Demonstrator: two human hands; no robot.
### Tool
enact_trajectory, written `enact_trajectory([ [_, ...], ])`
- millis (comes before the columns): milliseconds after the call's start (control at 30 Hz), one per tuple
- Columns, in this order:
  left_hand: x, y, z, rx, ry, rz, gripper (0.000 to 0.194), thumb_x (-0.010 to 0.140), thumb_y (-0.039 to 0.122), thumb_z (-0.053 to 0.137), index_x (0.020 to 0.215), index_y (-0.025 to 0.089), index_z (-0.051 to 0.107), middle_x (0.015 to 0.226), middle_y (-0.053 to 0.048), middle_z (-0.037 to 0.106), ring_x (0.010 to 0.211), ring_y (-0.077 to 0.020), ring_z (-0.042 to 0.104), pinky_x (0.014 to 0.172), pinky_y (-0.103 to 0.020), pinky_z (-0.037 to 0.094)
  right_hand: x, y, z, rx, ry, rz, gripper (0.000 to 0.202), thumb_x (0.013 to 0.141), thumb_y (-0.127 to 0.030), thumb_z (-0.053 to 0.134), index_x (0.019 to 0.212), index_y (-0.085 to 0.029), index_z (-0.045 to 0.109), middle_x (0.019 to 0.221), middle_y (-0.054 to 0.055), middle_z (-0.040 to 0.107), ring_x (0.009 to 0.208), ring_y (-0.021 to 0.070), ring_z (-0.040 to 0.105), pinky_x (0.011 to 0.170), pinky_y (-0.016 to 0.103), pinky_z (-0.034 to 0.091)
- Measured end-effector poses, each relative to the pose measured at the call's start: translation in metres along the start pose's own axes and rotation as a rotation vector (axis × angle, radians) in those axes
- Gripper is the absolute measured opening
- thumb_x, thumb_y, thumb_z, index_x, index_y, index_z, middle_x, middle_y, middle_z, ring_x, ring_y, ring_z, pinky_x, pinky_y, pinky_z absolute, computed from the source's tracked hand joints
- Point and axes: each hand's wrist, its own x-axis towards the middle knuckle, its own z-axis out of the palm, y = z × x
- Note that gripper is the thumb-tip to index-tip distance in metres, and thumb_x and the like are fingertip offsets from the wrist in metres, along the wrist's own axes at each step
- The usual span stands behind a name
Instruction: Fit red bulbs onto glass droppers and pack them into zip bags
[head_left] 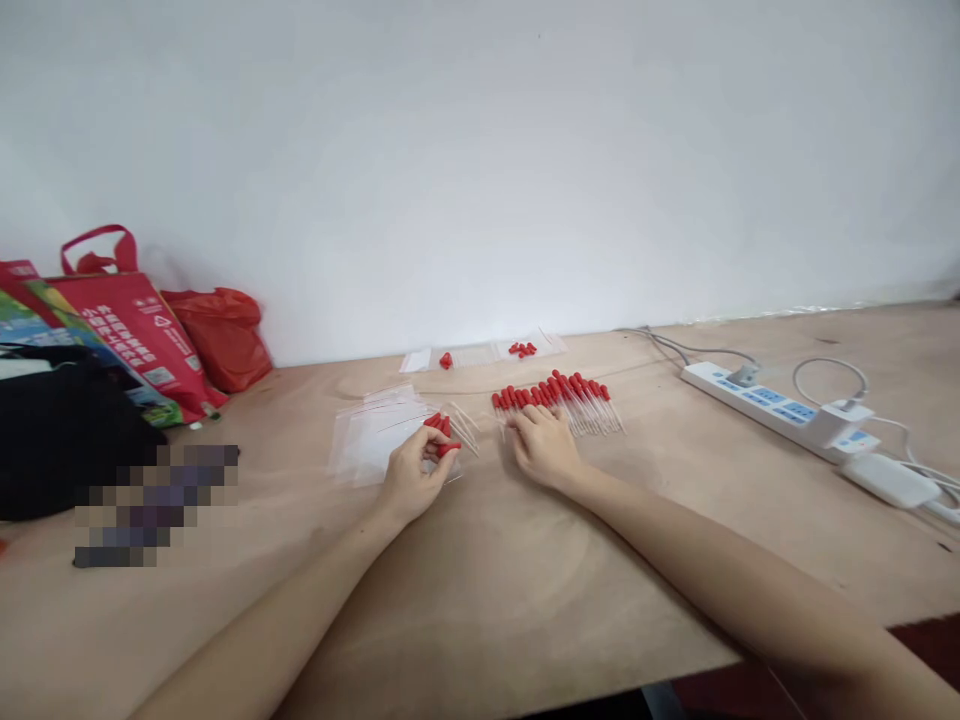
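My left hand (417, 474) is closed in a pinch around a red rubber bulb (448, 449). Just beyond it, more red bulbs (437, 423) and several thin clear tubes (465, 430) lie on clear plastic bags (367, 435). My right hand (546, 446) is at the left part of a row of droppers (589, 400) with red bulbs and clear stems. Its fingers are bent down and together over the stems, and what they hold, if anything, is hidden.
Against the wall lie bags with red bulbs (523, 349) and clear tubes (474, 355). A white power strip (772, 405) with plugs and cables is at the right. Red shopping bags (139, 335), a black bag (71, 430) and a blurred-out item (161, 505) are at the left.
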Motion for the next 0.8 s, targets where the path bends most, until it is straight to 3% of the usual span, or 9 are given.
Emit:
enact_trajectory([
  [133, -0.005, 0.008, 0.012, -0.230, -0.089, -0.140, 0.014, 0.070, 0.021, 0.055, 0.070, 0.018, 0.041, 0.075, -0.002, 0.059, 0.070, -0.0146, 0.062, 0.062, -0.024, 0.047, -0.029, 0.023, -0.016, 0.090, 0.047, -0.101, 0.019, 0.084, -0.022, 0.039, 0.082, -0.018, 0.057, 0.081, 0.005, 0.059, 0.077, 0.0150, 0.050, 0.076, 0.032, 0.024],
  [233, -0.008, 0.014, 0.017, -0.303, -0.164, -0.214, 0.012, 0.073, 0.022, 0.051, 0.073, 0.018, 0.040, 0.073, -0.001, 0.058, 0.069, -0.0145, 0.062, 0.062, -0.025, 0.047, -0.038, 0.024, -0.024, 0.152, 0.049, -0.129, 0.018, 0.084, -0.022, 0.040, 0.083, -0.018, 0.057, 0.078, 0.003, 0.059, 0.073, 0.0131, 0.051, 0.078, 0.033, 0.024],
  [500, -0.011, 0.022, 0.019, -0.146, -0.195, -0.082, 0.007, 0.080, 0.023, 0.047, 0.082, 0.018, 0.046, 0.083, -0.002, 0.056, 0.078, -0.0147, 0.056, 0.069, -0.028, 0.045, -0.037, 0.010, -0.026, 0.198, -0.006, -0.170, 0.017, 0.084, -0.021, 0.040, 0.086, -0.018, 0.057, 0.082, 0.002, 0.060, 0.071, 0.0119, 0.053, 0.081, 0.034, 0.023],
  [800, -0.013, 0.016, 0.024, -0.289, -0.233, -0.084, 0.016, 0.079, 0.022, 0.050, 0.093, 0.016, 0.049, 0.087, -0.005, 0.062, 0.083, -0.0157, 0.060, 0.075, -0.030, 0.049, -0.038, 0.008, -0.023, 0.204, -0.070, -0.180, 0.015, 0.084, -0.020, 0.042, 0.088, -0.018, 0.057, 0.085, 0.004, 0.061, 0.080, 0.0136, 0.053, 0.080, 0.033, 0.024],
])
